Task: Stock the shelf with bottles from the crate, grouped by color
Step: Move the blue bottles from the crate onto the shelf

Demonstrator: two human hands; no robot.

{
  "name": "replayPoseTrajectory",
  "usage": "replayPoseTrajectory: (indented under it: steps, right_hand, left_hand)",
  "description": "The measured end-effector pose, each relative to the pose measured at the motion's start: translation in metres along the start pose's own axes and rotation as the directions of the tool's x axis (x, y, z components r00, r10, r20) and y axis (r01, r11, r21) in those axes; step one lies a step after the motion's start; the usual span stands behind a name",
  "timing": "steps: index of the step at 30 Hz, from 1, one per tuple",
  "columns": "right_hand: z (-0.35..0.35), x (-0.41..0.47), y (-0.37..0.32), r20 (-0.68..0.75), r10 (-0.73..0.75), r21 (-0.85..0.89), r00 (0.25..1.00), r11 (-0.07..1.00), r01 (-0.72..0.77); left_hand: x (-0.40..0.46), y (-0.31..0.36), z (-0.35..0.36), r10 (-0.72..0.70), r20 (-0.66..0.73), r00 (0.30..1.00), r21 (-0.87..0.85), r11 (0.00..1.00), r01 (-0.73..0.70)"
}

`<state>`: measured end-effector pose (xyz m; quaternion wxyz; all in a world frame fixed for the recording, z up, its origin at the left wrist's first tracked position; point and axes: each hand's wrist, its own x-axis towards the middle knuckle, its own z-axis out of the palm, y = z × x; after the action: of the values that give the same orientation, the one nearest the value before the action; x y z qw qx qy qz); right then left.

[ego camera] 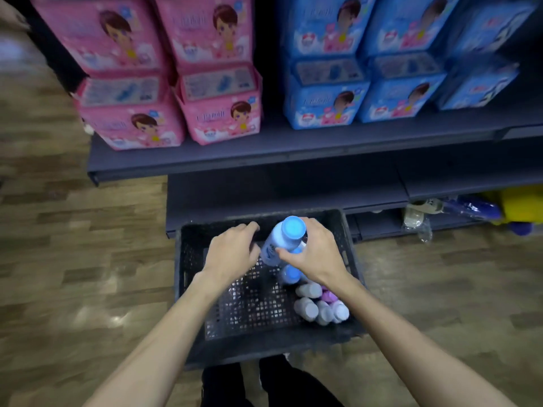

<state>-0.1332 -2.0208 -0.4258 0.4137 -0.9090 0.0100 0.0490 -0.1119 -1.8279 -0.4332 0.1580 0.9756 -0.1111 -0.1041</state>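
down over the black crate (188, 259), both forearms reach in from the near side. the right hand (316, 255) is curled round a blue-capped bottle (282, 239), thumb on its body, fingers wrapped behind the neck, the bottle tilted and raised above the rest. the left hand (232, 251) hangs beside it with fingers loosely bent, holding nothing. the crate's left half is bare mesh; white and purple-capped bottles (321, 304) crowd its right near corner. just beyond the crate's far rim the low dark shelf (279, 186) lies open, pink packs (164, 83) and blue packs (367, 69) stacked above.
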Motion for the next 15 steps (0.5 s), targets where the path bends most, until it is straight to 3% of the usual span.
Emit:
replayPoseTrajectory:
  steps: [9, 15]
  right_hand:
    - [-0.069, 0.034, -0.094, -0.101, -0.245, 0.003, 0.964, 0.969, 0.246]
    - [-0.107, 0.049, -0.158, -0.126, -0.396, -0.003, 0.910, 0.917, 0.399]
  left_hand:
    - [0.017, 0.016, -0.109, 0.059, -0.255, 0.965, -0.054, 0.996, -0.075]
    - [0.017, 0.021, -0.184, 0.074, -0.422, 0.904, -0.136, 0.980, -0.143]
